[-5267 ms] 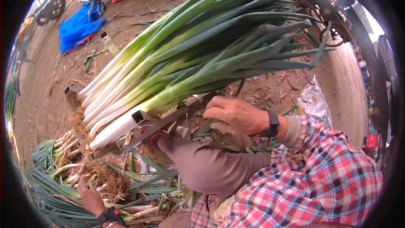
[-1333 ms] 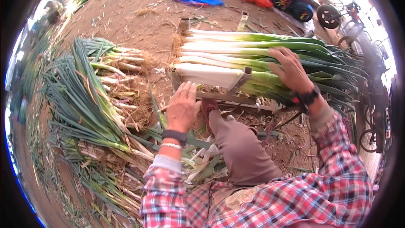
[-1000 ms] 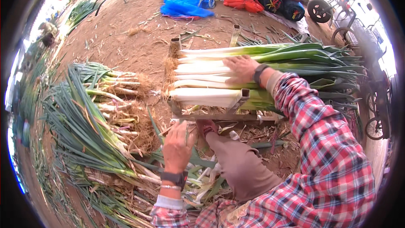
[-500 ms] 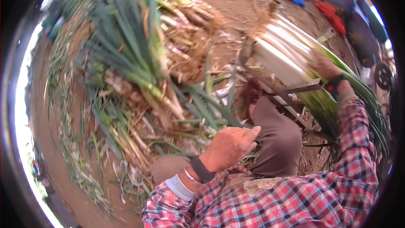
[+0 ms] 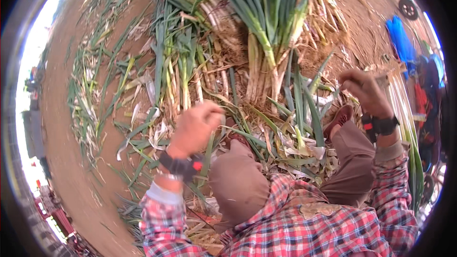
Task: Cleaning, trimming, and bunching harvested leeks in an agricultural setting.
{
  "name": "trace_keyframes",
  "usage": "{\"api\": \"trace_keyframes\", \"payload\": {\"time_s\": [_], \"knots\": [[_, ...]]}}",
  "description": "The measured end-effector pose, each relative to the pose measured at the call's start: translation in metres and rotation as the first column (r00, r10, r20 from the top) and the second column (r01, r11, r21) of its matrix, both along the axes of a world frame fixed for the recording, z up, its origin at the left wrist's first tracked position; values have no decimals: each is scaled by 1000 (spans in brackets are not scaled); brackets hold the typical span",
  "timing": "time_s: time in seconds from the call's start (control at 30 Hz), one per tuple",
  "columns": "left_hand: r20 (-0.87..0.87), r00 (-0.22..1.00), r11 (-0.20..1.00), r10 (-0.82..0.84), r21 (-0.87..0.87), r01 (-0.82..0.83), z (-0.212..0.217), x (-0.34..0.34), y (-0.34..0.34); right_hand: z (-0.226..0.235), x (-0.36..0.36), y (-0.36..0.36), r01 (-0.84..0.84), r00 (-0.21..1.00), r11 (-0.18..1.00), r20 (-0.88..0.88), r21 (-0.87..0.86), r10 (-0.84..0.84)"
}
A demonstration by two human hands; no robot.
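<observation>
Head view: left hand (image 5: 196,126) grip clenched on leaf (image 5: 208,150); right hand (image 5: 364,90) grip unclear; leek pile (image 5: 266,33) ahead.

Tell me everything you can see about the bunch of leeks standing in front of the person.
The bunch of leeks lies on the brown soil at the top middle, pale dirty stalks pointing toward the person, long green leaves fanning away. Dry roots and earth cling to the stalk ends. Loose trimmed leaves lie below it. Neither the left hand nor the right hand touches it.
</observation>
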State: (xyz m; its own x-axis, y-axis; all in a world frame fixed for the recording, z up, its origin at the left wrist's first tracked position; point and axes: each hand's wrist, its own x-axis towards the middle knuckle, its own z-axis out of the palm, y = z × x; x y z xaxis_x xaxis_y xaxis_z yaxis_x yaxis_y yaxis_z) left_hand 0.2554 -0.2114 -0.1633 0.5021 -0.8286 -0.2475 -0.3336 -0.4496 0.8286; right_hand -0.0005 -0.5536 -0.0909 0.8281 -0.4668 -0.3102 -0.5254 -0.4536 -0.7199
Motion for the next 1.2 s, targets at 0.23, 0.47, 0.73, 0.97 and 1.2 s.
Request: {"api": "trace_keyframes", "payload": {"time_s": [0.23, 0.47, 0.73, 0.97, 1.2], "knots": [[517, 738, 651, 432, 387, -653, -255, 81, 129, -47, 25, 49, -72, 989, 997, -132, 20, 74], [318, 817, 547, 481, 620, -563, -259, 76, 77, -83, 24, 55, 162, 965, 960, -240, 229, -106], [-83, 889, 829, 450, 408, -382, -257, 36, 97, -132, 123, 129, -55, 998, 939, -20, 339, 66], [302, 826, 569, 475, 611, -551, -277, 44, 131, -116, 121, 174, -261, 962, 922, -4, 285, 273], [446, 787, 568, 427, 544, -617, -262, 42, 68, -129, 63, 144, -45, 971, 976, -219, 212, 92]]}}
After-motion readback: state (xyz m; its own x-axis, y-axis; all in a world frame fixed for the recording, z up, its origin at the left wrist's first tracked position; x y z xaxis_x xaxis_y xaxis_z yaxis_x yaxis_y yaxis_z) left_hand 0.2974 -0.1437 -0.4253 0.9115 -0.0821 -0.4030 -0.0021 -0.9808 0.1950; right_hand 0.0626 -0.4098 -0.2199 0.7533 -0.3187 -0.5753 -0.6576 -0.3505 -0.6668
